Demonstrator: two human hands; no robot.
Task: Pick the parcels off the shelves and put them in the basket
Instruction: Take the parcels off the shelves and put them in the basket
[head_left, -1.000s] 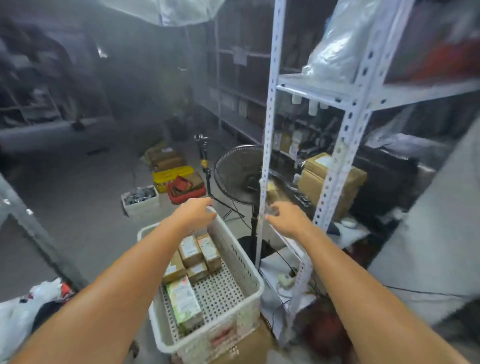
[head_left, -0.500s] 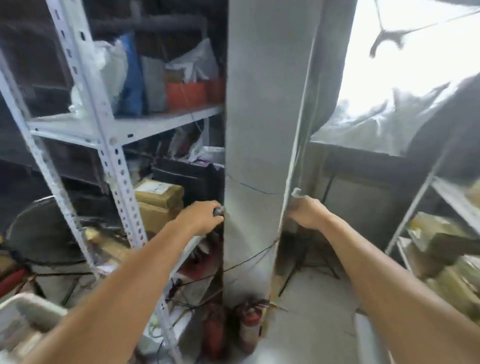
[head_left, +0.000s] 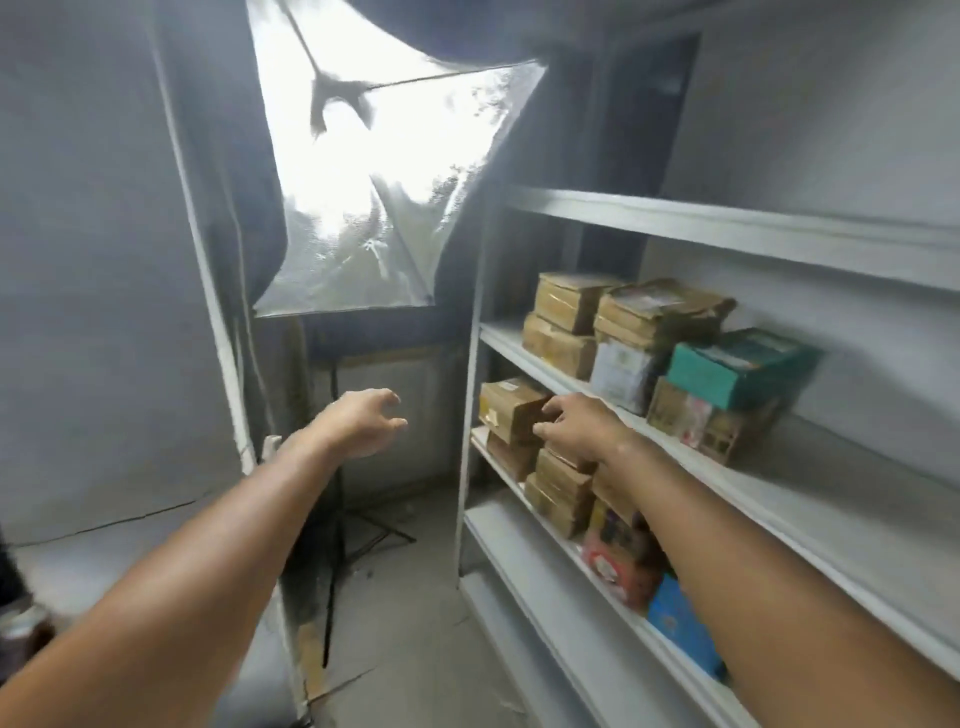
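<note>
A white shelf unit (head_left: 675, 457) fills the right side. On its lower shelf a brown cardboard parcel (head_left: 506, 408) tops a stack of brown parcels (head_left: 558, 491). My right hand (head_left: 582, 428) reaches to that top parcel, fingers spread and touching its right side, not closed around it. My left hand (head_left: 363, 423) hovers open in the air left of the shelf post, holding nothing. The shelf above carries more brown parcels (head_left: 571, 317), a white one (head_left: 621, 371) and a teal box (head_left: 737, 366). The basket is out of view.
A lit softbox (head_left: 384, 171) on a black tripod stand (head_left: 332, 519) stands just left of the shelf. A grey wall panel (head_left: 88, 260) closes the left side. Red (head_left: 618, 564) and blue (head_left: 680, 623) boxes lie further along the lower shelf. Bare concrete floor lies below.
The view has swung right, from the basket past a grey pillar to this shelf unit. My right hand has reached the top brown parcel; my left hand has opened in the air.
</note>
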